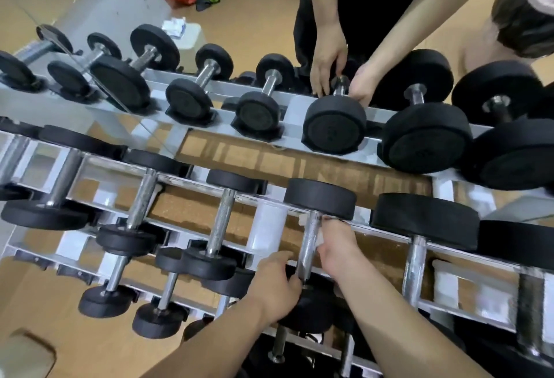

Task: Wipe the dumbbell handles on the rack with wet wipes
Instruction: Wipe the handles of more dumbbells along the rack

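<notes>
Left hand [277, 283] low on handle [308, 242] — wipe [321, 239] just beyond grip

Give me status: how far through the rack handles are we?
Done: cannot tell; no handle looks visibly wet or wiped.
In hand: the right hand holds a wipe against one handle, while the left hand grips the near end of that dumbbell.
Left: probably the rest of this handle. The left neighbour and right neighbour show no sign either way.
</notes>
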`<action>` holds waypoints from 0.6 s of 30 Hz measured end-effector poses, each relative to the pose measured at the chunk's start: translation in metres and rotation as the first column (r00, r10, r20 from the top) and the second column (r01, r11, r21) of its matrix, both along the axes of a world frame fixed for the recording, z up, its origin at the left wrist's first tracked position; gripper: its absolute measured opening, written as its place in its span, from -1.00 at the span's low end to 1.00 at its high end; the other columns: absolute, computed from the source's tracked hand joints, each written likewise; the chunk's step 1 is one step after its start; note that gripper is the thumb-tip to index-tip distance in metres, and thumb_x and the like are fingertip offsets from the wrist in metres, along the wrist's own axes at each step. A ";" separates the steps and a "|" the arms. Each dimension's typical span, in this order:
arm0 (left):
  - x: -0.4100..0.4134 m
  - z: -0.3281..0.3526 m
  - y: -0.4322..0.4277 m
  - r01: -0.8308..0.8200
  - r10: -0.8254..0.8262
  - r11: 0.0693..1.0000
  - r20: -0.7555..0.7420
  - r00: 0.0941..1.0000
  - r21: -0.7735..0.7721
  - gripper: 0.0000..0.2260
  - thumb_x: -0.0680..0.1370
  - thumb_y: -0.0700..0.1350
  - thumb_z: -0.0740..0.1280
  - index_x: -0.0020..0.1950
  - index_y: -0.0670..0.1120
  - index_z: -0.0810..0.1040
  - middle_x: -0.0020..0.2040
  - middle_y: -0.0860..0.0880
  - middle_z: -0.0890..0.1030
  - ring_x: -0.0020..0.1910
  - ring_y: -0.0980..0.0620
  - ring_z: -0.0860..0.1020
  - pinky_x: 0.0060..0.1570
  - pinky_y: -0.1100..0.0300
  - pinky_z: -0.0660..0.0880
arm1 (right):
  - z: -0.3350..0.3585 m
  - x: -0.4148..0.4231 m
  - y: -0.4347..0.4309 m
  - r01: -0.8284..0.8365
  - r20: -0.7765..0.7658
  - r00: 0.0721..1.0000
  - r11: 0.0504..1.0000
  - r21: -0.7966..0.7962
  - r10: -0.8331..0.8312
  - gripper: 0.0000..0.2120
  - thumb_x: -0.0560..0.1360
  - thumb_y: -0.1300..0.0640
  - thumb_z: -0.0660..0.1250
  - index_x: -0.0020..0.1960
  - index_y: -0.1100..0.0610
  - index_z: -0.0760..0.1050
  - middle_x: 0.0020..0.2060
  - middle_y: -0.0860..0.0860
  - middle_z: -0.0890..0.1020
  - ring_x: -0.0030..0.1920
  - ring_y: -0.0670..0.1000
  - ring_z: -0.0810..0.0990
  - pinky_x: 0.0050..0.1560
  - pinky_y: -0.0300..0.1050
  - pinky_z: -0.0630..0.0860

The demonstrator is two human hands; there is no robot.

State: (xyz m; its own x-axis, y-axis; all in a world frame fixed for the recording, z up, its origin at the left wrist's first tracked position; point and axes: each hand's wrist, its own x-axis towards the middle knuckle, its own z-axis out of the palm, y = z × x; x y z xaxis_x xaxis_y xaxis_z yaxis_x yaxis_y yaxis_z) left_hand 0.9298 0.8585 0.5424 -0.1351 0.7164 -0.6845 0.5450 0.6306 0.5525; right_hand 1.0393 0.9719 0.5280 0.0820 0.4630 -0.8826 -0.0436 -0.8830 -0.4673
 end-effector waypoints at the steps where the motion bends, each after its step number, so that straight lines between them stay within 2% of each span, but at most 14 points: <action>1: 0.001 0.001 0.000 0.006 -0.006 1.000 -0.009 1.000 0.010 -0.54 0.64 -0.11 0.26 0.55 -0.08 0.36 0.51 -0.03 0.38 0.52 0.00 0.32 0.47 0.22 0.26 | 0.000 0.000 0.000 -0.023 -0.009 1.000 1.000 0.015 0.023 -0.86 0.70 0.16 0.19 0.13 0.12 0.52 -0.03 0.05 0.53 0.03 0.03 0.49 0.30 0.08 0.45; 3: 0.003 0.001 -0.001 0.022 -0.019 0.998 -0.045 0.999 0.059 -0.54 0.64 -0.13 0.25 0.55 -0.09 0.35 0.51 -0.04 0.38 0.52 -0.01 0.30 0.43 0.29 0.20 | -0.006 0.004 -0.012 -0.136 0.044 0.990 0.987 0.087 0.132 -0.75 0.69 0.16 0.20 0.35 0.05 0.47 0.14 0.05 0.59 0.18 0.13 0.56 0.33 0.11 0.44; 5: 0.005 0.000 -0.002 0.029 -0.020 0.993 -0.079 0.997 0.114 -0.57 0.64 -0.15 0.24 0.53 -0.09 0.38 0.47 -0.06 0.42 0.49 -0.01 0.32 0.38 0.34 0.16 | -0.014 0.016 -0.035 -0.305 0.120 0.950 0.934 0.184 0.287 -0.72 0.65 0.24 0.21 0.26 0.06 0.59 0.10 0.05 0.69 0.16 0.12 0.64 0.25 0.04 0.52; 7: 0.007 -0.002 -0.004 0.040 -0.025 0.988 -0.096 0.995 0.148 -0.59 0.65 -0.16 0.23 0.51 -0.11 0.41 0.44 -0.08 0.46 0.48 -0.04 0.34 0.41 0.31 0.17 | -0.018 0.031 -0.058 -0.490 0.138 0.872 0.840 0.234 0.470 -0.73 0.58 0.28 0.24 0.07 0.10 0.70 -0.08 0.10 0.76 -0.04 0.07 0.71 0.00 -0.04 0.58; 9: 0.007 -0.004 -0.005 0.048 -0.032 0.987 -0.101 0.994 0.156 -0.60 0.66 -0.16 0.21 0.52 -0.12 0.40 0.43 -0.10 0.47 0.48 -0.06 0.35 0.46 0.23 0.18 | -0.018 0.041 -0.070 -0.593 0.122 0.805 0.780 0.199 0.580 -0.79 0.55 0.28 0.25 -0.11 0.19 0.67 -0.27 0.13 0.70 -0.25 0.05 0.63 -0.19 -0.09 0.49; 11: 0.008 -0.006 -0.007 0.065 -0.048 0.986 -0.110 0.993 0.156 -0.58 0.68 -0.14 0.19 0.55 -0.12 0.37 0.47 -0.10 0.44 0.51 -0.07 0.32 0.53 0.18 0.16 | -0.013 0.038 -0.057 -0.492 0.093 0.870 0.852 0.181 0.483 -0.67 0.56 0.40 0.18 -0.27 0.24 0.62 -0.38 0.16 0.62 -0.37 0.04 0.55 -0.30 -0.18 0.44; 12: 0.008 -0.006 -0.007 0.077 -0.059 0.984 -0.119 0.991 0.158 -0.58 0.69 -0.13 0.18 0.56 -0.13 0.35 0.49 -0.10 0.42 0.53 -0.07 0.29 0.55 0.16 0.14 | -0.008 0.032 -0.046 -0.347 0.027 0.937 0.925 0.153 0.347 -0.61 0.60 0.44 0.13 -0.27 0.24 0.61 -0.38 0.17 0.62 -0.36 0.06 0.57 -0.28 -0.15 0.48; 13: 0.009 -0.006 -0.008 0.084 -0.064 0.984 -0.124 0.990 0.159 -0.57 0.69 -0.13 0.17 0.58 -0.13 0.33 0.51 -0.10 0.41 0.55 -0.07 0.27 0.56 0.15 0.11 | -0.004 0.027 -0.032 -0.182 -0.057 0.980 0.977 0.115 0.189 -0.62 0.66 0.43 0.09 -0.17 0.27 0.61 -0.31 0.20 0.67 -0.28 0.10 0.63 -0.15 -0.06 0.56; 15: 0.009 -0.006 -0.009 0.083 -0.063 0.984 -0.129 0.990 0.160 -0.57 0.71 -0.11 0.16 0.59 -0.13 0.30 0.54 -0.09 0.38 0.58 -0.06 0.23 0.59 0.16 0.05 | 0.002 0.017 -0.005 0.057 -0.168 0.984 0.998 0.035 -0.050 -0.75 0.72 0.31 0.11 0.06 0.29 0.57 -0.21 0.20 0.75 -0.09 0.15 0.70 0.17 0.13 0.61; 16: 0.009 -0.005 -0.008 0.088 -0.065 0.982 -0.142 0.988 0.167 -0.57 0.71 -0.11 0.15 0.60 -0.13 0.29 0.55 -0.09 0.37 0.58 -0.05 0.22 0.59 0.18 0.02 | 0.002 0.015 0.001 0.106 -0.186 0.977 0.994 0.019 -0.101 -0.79 0.73 0.27 0.13 0.13 0.25 0.55 -0.21 0.15 0.76 -0.05 0.13 0.70 0.27 0.17 0.58; 18: 0.008 -0.004 -0.007 0.107 -0.075 0.979 -0.182 0.980 0.174 -0.56 0.71 -0.12 0.14 0.60 -0.14 0.27 0.56 -0.09 0.35 0.59 -0.05 0.20 0.58 0.22 -0.05 | -0.009 0.015 -0.004 -0.022 -0.060 0.998 0.998 0.056 0.025 -0.79 0.71 0.21 0.19 0.28 0.20 0.53 -0.05 0.11 0.75 0.04 0.11 0.66 0.36 0.18 0.52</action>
State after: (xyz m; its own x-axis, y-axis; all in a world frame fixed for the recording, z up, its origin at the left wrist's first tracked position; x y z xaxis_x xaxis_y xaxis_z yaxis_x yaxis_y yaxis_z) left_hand 0.9381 0.8520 0.5389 -0.1684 0.8415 -0.5133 0.6930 0.4714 0.5455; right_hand 1.0541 0.9680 0.5192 0.0179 0.5127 -0.8584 -0.0524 -0.8568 -0.5129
